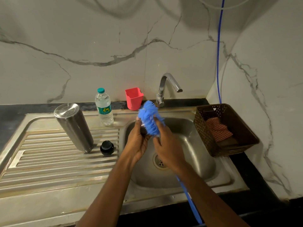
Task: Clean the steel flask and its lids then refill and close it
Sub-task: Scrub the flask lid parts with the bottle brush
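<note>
The steel flask (73, 126) stands upside down and leaning on the drainboard (49, 163). A black inner lid (106, 147) lies just right of it. Over the sink basin (198, 154), my right hand (168, 149) grips the handle of a blue bottle brush (149, 118); the handle's end sticks out below my forearm. The blurred bristle head presses into my left hand (137, 141), whose fingers curl round a small lid, mostly hidden behind the bristles.
A clear water bottle (104, 108) with a teal cap and a red plastic cup (133, 99) stand at the sink's back edge. The tap (168, 84) shows no water running. A brown basket (201, 128) holding a checked cloth sits at the right.
</note>
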